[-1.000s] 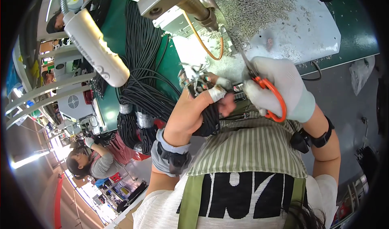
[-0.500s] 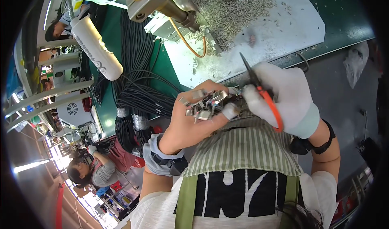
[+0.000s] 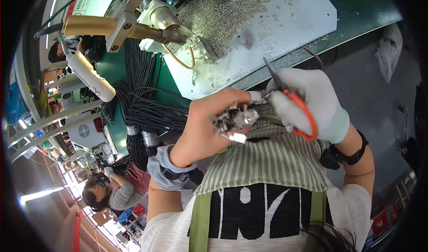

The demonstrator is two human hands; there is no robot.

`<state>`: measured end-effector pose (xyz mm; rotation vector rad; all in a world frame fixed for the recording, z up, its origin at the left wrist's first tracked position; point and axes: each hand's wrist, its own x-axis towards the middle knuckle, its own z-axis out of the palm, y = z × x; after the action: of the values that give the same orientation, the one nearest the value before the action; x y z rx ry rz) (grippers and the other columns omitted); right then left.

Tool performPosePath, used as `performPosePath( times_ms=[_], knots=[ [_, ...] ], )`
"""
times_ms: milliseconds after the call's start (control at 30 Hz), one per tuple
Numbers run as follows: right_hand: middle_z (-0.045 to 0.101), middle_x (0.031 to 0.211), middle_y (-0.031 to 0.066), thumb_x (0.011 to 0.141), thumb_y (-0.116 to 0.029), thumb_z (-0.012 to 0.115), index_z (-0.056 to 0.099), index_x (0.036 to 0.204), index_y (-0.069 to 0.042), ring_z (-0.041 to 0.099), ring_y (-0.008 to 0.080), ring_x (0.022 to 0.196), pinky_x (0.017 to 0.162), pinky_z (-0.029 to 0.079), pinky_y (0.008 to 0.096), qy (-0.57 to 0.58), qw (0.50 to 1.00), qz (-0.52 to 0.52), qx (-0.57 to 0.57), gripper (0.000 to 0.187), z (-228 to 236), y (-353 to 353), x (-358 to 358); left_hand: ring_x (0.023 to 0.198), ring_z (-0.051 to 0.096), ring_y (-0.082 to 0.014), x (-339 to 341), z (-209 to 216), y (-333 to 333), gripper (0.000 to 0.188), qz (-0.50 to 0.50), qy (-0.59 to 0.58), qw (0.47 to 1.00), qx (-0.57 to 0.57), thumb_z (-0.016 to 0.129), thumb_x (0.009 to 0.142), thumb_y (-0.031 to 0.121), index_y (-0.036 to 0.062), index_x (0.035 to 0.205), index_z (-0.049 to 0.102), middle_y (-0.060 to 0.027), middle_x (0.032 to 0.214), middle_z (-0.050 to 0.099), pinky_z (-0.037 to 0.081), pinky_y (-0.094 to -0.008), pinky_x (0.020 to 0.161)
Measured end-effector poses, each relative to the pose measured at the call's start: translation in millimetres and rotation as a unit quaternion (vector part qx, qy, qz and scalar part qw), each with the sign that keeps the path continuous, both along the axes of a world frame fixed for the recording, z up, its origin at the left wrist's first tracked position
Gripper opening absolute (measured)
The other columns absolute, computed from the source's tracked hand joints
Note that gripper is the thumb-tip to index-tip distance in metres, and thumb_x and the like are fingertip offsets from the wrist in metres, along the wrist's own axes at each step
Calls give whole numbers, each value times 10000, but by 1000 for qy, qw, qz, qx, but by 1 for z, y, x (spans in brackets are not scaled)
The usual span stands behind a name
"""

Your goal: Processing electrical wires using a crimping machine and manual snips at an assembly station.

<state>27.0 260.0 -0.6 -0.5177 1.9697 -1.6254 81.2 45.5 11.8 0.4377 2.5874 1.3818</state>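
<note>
Left hand clutches bunched metal-shelled connectors, gloved right hand grips orange-handled scissors alongside; bunch gathered, can't tell how many are finished or left.

12 o'clock: heap of small silvery bits on a pale flat plate, looser scatter toward 1, where a dull reddish mark shows. Plate lies on the green benchtop, which runs out to 2; dark hose curving at its edge. 11: thin orange tube, looped. 10: machine head with tan barrel; below it, toward 9, white cylinder, lit along one side. 9: pale box with round grille. 8: co-worker in grey sleeves, farther out a bright light tube. Between 2 and 3: crumpled clear plastic bag above grey floor
</note>
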Motion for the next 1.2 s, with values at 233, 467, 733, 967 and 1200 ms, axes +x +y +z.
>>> performPosePath(
  times_ms=[233,467,733,967,1200],
  knots=[
    [519,607,79,710,-106,671,601,868,-30,565,240,562,518,464,313,406,908,-53,83,189,-1,-10,0,693,546,-40,-14,15,4,170,183,-338,901,202,646,759,-13,-19,922,599,-21,810,630,439,-200,597],
    [519,669,70,690,-148,708,607,896,-77,573,242,642,557,463,330,474,850,-76,217,240,-2,-15,10,694,508,-20,-10,7,17,150,200,-98,964,143,647,754,-32,-13,892,592,13,783,603,423,-188,605],
    [547,621,98,746,-140,673,600,831,-63,585,264,563,506,451,334,359,908,-39,213,136,-4,-23,15,699,507,-26,-10,-12,13,252,212,-37,965,151,665,714,-51,-5,942,569,7,819,599,412,-184,611],
    [548,592,149,784,-140,638,559,751,-21,568,324,528,479,431,359,188,980,-52,35,147,3,-34,14,740,546,-26,-6,-3,9,252,126,113,984,62,680,772,-40,2,988,558,-2,874,610,430,-180,663],
    [551,597,138,778,-142,643,579,774,-32,565,320,525,473,428,352,204,976,-20,80,127,3,-32,11,695,541,-28,-9,-3,3,244,191,-11,969,156,703,763,-29,1,963,566,6,817,612,428,-180,627]
  ],
)
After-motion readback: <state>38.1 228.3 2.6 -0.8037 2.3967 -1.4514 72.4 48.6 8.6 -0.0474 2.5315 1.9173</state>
